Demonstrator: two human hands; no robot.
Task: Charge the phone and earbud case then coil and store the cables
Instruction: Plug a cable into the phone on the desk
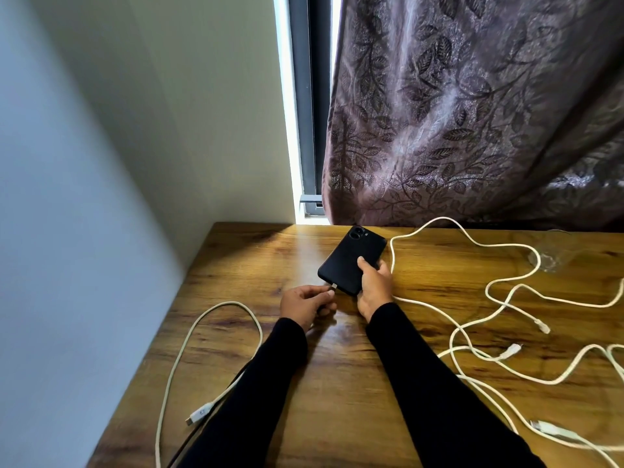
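Right now the person leans over a wooden desk (337,383) set into the corner of the room, both arms in black sleeves stretched forward. The right hand (374,285) grips a black phone (347,258) by its near end, thumb laid across the back and fingers curled under the far edge. The phone lies back-up, camera lenses pointing toward the window, its near end tipped slightly off the desk as far as I can tell.

The left hand (305,304) pinches the plug (332,287) of a white cable (209,332) between thumb and fingers, the metal tip right at the phone's bottom edge; whether it is seated in the port or only touching it I cannot tell. From that hand the cable loops out to the left across the desk and trails down toward the near edge. Another white connector (199,413) lies by the left forearm near the desk's left edge.

To the right, well apart from the phone, a tangle of white cables (499,332) sprawls over the desk, several loose plug ends lying among the loops. One strand runs up from behind the right hand toward the curtain (472,113), a mauve leaf-patterned drape hanging down to the desk's back edge. A clear plastic item (553,255) sits near the far right; I cannot make out what it is.
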